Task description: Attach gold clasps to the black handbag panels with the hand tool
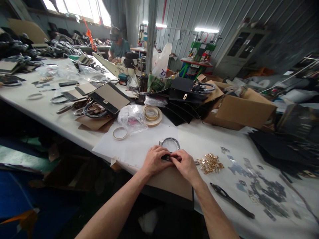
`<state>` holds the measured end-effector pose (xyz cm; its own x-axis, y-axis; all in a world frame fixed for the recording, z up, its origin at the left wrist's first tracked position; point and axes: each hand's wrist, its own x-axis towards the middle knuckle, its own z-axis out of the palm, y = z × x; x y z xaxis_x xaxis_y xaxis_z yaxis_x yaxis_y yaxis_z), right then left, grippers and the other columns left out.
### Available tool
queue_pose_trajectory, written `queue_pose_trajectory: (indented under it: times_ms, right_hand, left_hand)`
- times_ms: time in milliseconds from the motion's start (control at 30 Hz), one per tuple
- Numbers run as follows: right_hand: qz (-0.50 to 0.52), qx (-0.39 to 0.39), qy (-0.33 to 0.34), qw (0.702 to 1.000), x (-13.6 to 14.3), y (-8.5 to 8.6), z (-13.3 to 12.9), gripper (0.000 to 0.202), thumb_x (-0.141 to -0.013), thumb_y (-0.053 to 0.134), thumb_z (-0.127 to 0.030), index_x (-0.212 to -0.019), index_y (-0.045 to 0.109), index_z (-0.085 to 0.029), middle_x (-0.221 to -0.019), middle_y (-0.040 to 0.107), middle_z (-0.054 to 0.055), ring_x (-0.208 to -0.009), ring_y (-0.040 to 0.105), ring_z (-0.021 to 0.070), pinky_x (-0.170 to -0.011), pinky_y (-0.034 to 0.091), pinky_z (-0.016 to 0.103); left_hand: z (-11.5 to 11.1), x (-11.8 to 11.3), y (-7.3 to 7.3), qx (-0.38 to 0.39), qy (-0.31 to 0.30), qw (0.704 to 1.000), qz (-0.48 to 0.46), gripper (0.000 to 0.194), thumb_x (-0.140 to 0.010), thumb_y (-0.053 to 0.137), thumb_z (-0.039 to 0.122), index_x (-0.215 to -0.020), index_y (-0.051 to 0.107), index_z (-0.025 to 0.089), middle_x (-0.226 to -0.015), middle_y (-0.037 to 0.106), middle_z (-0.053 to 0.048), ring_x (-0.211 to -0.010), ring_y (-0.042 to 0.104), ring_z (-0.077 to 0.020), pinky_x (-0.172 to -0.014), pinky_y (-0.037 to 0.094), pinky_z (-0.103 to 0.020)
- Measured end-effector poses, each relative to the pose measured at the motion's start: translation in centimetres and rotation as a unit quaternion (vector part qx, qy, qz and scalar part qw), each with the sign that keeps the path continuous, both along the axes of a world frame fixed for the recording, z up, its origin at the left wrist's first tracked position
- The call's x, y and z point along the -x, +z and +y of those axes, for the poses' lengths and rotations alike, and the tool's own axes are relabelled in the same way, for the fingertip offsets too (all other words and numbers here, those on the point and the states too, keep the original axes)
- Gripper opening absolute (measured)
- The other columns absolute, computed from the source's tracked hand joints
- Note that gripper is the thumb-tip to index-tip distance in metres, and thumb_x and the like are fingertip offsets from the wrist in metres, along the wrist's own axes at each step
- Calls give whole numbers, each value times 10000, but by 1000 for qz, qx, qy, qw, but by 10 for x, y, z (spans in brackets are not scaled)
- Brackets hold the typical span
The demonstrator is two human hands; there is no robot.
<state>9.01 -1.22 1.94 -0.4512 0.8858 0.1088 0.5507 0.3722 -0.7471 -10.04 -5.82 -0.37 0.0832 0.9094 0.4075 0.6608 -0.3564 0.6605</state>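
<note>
A beige and black bag panel (pixel 171 186) lies at the table's front edge, under both hands. My left hand (pixel 156 160) rests on its upper part, fingers bent around a dark piece with a small metal fitting (pixel 168 158). From the right, my right hand (pixel 183 163) pinches at the same dark piece, fingertips close to the fitting. Whatever sits between those fingertips is too small to make out. Just beyond the hands is a wrapped round handle (pixel 170 142). Gold-coloured metal parts (pixel 210 163) form a pile right of my right hand.
A black hand tool (pixel 231 200) and scattered flat metal plates (pixel 269 194) lie at the right. Tape rolls (pixel 120 133), a plastic bag (pixel 132 118), black bags (pixel 185 89) and a cardboard box (pixel 245 108) stand farther back. Another person (pixel 119 46) sits across the table.
</note>
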Motion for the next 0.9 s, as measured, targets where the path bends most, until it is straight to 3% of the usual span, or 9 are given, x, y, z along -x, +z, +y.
queue_pose_trajectory:
  times_ms: [200, 333, 400, 467, 533, 600, 700, 767, 900]
  right_hand:
    - [1, -55, -8, 998, 1, -9, -7, 198, -959, 605, -342, -941, 780, -252, -932, 701, 73, -859, 668, 236, -837, 568, 385]
    - [99, -5, -39, 994, -11, -2, -11, 281, -952, 635, -434, -1096, 767, -232, -1078, 727, 88, -854, 682, 210, -821, 594, 359]
    - [158, 12, -117, 980, -31, 4, -19, 390, -928, 665, -498, -1186, 734, -215, -1106, 736, 93, -807, 682, 195, -777, 600, 341]
    - [183, -4, -239, 954, -63, 6, -32, 480, -893, 689, -562, -1211, 721, -204, -1062, 752, 89, -794, 688, 202, -764, 599, 344]
    - [162, -30, -355, 920, -105, 3, -49, 563, -856, 697, -626, -1221, 721, -198, -1051, 763, 97, -838, 708, 236, -802, 597, 372]
    - [86, -34, -404, 910, -154, -6, -63, 629, -809, 700, -691, -1187, 741, -190, -1062, 771, 120, -887, 724, 286, -845, 590, 418]
    - [-64, -34, -348, 935, -222, -29, -72, 723, -689, 725, -787, -1148, 769, -230, -1196, 744, 133, -921, 731, 356, -830, 589, 494]
    - [-121, -52, -292, 947, -252, -45, -74, 724, -617, 723, -849, -1044, 804, -270, -1149, 757, 112, -964, 727, 393, -862, 583, 534]
    - [-131, -82, -235, 960, -270, -64, -79, 692, -689, 610, -909, -899, 805, -279, -1002, 770, 101, -999, 714, 390, -977, 536, 540]
  left_hand:
    - [0, 2, -1, -11, -22, 1000, -17, 325, -788, 879, 383, -1071, 782, 256, -1119, 772, -70, -1106, 653, -277, -996, 519, -441]
    - [0, 3, -2, -14, -22, 999, -25, 355, -777, 888, 384, -1084, 777, 245, -1132, 766, -79, -1105, 649, -279, -992, 527, -444]
    - [0, 3, -1, -10, -20, 999, -23, 419, -774, 890, 380, -1147, 755, 244, -1152, 759, -79, -1120, 641, -279, -1005, 520, -449]
    - [-1, 4, 0, -6, -23, 1000, -15, 423, -794, 871, 375, -1179, 745, 253, -1175, 752, -75, -1133, 635, -276, -1020, 509, -451]
    - [-3, 4, 0, -4, -30, 1000, -3, 352, -836, 829, 374, -1164, 756, 270, -1187, 748, -68, -1136, 635, -269, -1025, 501, -449]
    - [-4, 3, 1, -2, -34, 999, 7, 242, -879, 784, 370, -1106, 778, 285, -1186, 750, -55, -1132, 637, -260, -1020, 495, -438]
    - [-4, 2, 2, -1, -25, 1000, 14, 134, -898, 763, 357, -1006, 794, 285, -1160, 756, -33, -1115, 637, -248, -994, 494, -415]
    - [-2, 2, 3, 2, -21, 1000, 16, 111, -888, 771, 345, -971, 797, 276, -1142, 760, -26, -1096, 639, -244, -976, 497, -403]
    - [3, 2, 3, 13, -26, 999, 29, 110, -880, 771, 333, -969, 809, 282, -1119, 764, -24, -1091, 642, -242, -984, 492, -399]
